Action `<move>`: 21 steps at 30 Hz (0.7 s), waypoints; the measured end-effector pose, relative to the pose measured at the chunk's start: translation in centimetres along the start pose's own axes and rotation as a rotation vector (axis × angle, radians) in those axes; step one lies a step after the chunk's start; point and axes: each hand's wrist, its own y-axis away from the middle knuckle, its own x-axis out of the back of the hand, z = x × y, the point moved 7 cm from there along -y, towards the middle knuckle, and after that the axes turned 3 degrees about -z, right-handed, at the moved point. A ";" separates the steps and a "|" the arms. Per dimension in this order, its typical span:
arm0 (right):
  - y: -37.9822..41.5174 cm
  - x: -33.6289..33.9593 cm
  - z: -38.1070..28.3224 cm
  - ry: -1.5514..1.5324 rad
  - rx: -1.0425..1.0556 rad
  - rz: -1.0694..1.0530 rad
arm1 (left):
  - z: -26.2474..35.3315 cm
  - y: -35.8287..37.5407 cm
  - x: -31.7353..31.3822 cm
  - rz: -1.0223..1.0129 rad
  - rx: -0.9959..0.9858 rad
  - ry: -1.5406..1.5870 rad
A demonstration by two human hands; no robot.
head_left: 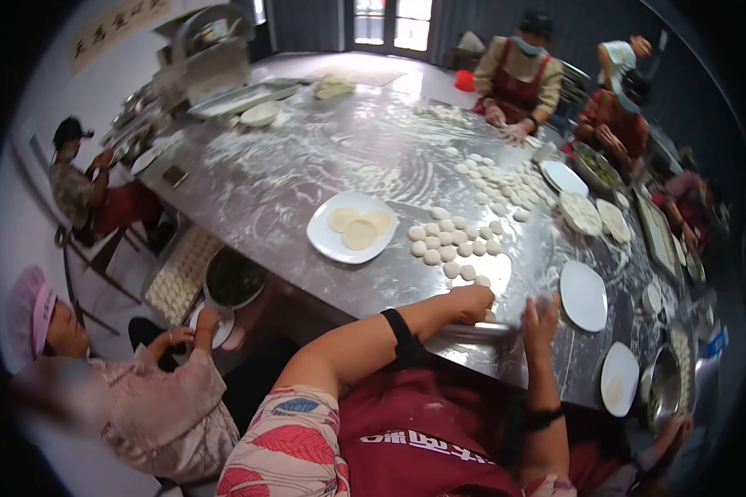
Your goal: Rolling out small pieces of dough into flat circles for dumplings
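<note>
My left hand (472,304) is closed low over the table's near edge. A bit of pale dough (491,316) shows beside its fingers; what lies inside the grip is hidden. My right hand (541,321) is raised just to the right, fingers upward and apart, slightly blurred, with nothing visible in it. Several small round dough pieces (448,238) lie beyond my left hand. A white plate (327,247) with flat dough wrappers (360,234) sits to the left. Another white plate (583,296) is right of my right hand.
The floured metal table (307,166) holds more dough pieces (506,184) farther back. A plate (619,377) and a metal bowl (665,385) stand at the right. Co-workers sit around; one at my left is near a bowl of greens (235,277) and a tray of dumplings (174,290).
</note>
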 end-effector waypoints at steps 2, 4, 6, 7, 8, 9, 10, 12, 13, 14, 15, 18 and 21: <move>-1.6 -0.9 -0.6 -0.025 0.056 0.003 | 0.9 -0.4 0.0 0.007 0.011 -0.050; -0.2 0.3 -0.9 -0.005 0.011 -0.008 | 0.9 0.1 0.2 -0.043 -0.013 -0.071; 2.5 1.7 -2.0 -0.024 -0.047 -0.022 | -0.1 -0.2 -0.4 -0.062 -0.032 -0.060; 4.2 2.5 -2.4 -0.060 -0.081 -0.023 | -1.2 -0.6 -1.0 -0.057 -0.040 -0.050; 5.3 2.8 -1.8 -0.107 -0.078 -0.056 | -1.5 -0.3 -0.7 0.002 -0.047 0.042; 4.8 2.8 -1.9 -0.093 -0.069 -0.052 | -1.4 -0.1 -0.4 -0.032 -0.058 0.064; 4.3 2.5 -1.9 -0.083 -0.069 -0.043 | -1.2 0.3 -0.4 -0.076 -0.067 0.082; 2.2 1.1 0.1 -0.101 -0.055 -0.001 | -0.4 0.5 -0.2 -0.099 -0.079 0.057; 0.4 0.3 -0.2 -0.015 0.033 0.008 | -0.2 0.3 -0.1 -0.072 -0.044 0.049; -1.2 -0.8 0.3 -0.005 0.058 0.020 | -0.1 -0.1 0.1 -0.041 -0.011 0.043; -2.1 -1.3 0.0 0.005 0.083 0.029 | -0.2 -0.5 0.3 -0.007 0.023 0.039; -0.8 -0.3 -0.3 0.078 0.059 0.048 | 0.3 -0.4 0.4 -0.063 -0.022 0.021; 4.1 2.4 -0.8 -0.030 -0.074 0.004 | -0.3 0.0 0.3 -0.069 -0.097 0.039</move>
